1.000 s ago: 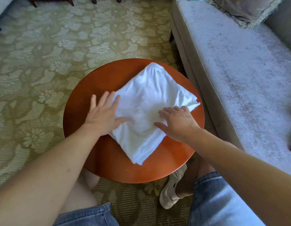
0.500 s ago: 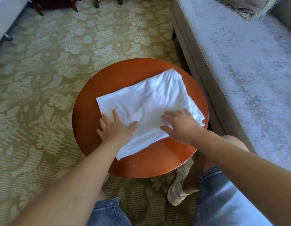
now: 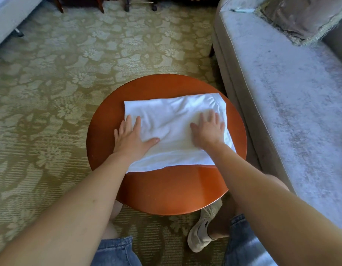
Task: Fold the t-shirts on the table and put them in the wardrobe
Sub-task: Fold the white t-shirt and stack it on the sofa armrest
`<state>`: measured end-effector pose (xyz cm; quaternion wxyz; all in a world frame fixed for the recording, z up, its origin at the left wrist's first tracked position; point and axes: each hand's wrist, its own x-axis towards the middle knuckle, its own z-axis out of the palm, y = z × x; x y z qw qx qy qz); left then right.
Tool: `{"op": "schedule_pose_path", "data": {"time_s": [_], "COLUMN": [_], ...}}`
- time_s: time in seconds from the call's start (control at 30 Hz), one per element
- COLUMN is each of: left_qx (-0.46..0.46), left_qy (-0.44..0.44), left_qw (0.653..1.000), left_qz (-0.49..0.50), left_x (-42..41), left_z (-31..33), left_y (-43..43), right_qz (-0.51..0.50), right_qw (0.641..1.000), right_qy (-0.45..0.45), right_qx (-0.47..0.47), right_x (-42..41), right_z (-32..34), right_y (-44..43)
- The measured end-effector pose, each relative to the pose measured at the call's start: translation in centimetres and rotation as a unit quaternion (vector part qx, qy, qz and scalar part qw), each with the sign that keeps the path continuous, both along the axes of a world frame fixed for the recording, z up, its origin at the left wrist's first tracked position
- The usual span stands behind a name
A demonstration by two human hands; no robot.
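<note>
While hands [image 3: 170,135] flatten t-shirt [image 3: 172,116] | table [image 3: 166,189] near edge bare

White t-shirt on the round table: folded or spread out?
Folded. The t-shirt lies as a compact rectangle, no sleeves showing, with both hands pressed flat on it.

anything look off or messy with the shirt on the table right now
Nothing is badly wrong. The folded white shirt lies flat on the round table under the left hand and right hand. It sits slightly askew, with creases in the middle and a puckered far right corner.
</note>
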<state>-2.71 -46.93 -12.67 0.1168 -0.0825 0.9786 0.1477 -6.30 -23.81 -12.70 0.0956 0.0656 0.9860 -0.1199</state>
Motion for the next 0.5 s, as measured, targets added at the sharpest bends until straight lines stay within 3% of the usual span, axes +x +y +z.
{"op": "schedule_pose_path", "data": {"time_s": [0.13,0.23,0.5], "left_qx": [0.076,0.059,0.048], "left_qy": [0.064,0.111,0.141], "left_qw": [0.989,0.976,0.966], "left_qz": [0.109,0.177,0.21], "left_x": [0.2,0.2,1.2], "left_z": [0.0,0.0,-0.9], "left_y": [0.7,2.0,3.1], "right_qz": [-0.088,-0.136,-0.206], "right_qw": [0.992,0.985,0.97], "right_qy": [0.082,0.09,0.067], "right_qx": [-0.027,-0.054,-0.107], "right_x": [1.8,2.5,2.2], "right_z": [-1.2,-1.2,0.0], "right_y": [1.2,1.3,2.8]}}
